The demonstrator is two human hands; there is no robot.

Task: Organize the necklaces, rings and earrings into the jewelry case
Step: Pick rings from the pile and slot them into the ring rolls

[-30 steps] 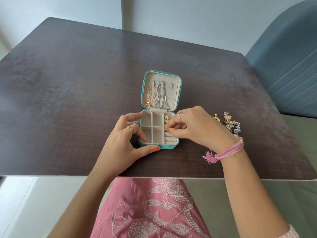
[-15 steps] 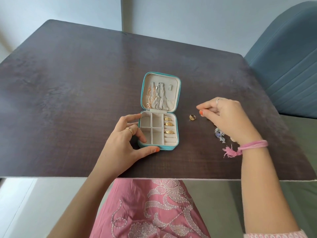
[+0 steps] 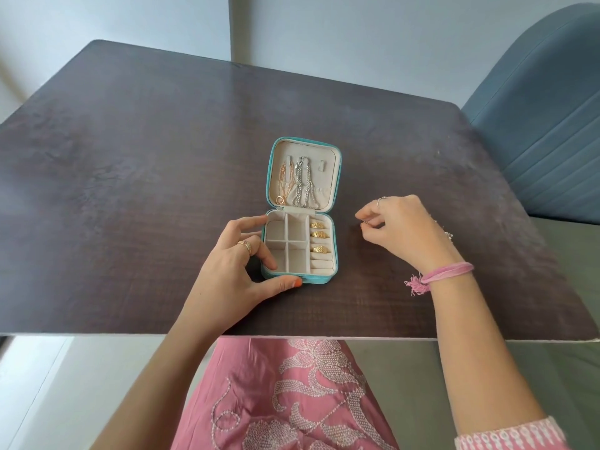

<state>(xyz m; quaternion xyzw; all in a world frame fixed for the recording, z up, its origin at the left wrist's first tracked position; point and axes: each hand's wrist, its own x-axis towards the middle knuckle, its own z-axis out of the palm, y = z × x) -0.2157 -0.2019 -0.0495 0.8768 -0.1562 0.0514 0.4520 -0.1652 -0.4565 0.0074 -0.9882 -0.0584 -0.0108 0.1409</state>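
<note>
Inspection finds no legible text, label, brand mark, number or sign on any surface in view. The jewelry case (image 3: pixel 302 216), the table (image 3: pixel 130 157) and the embroidered pink garment (image 3: pixel 292 401) carry none; the embroidery is purely ornamental.

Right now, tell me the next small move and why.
Probably carry the small ring pinched in the right hand to the ring rolls of the jewelry case: three gold rings sit there, free slots remain nearer, and the left hand steadies the case.
</note>
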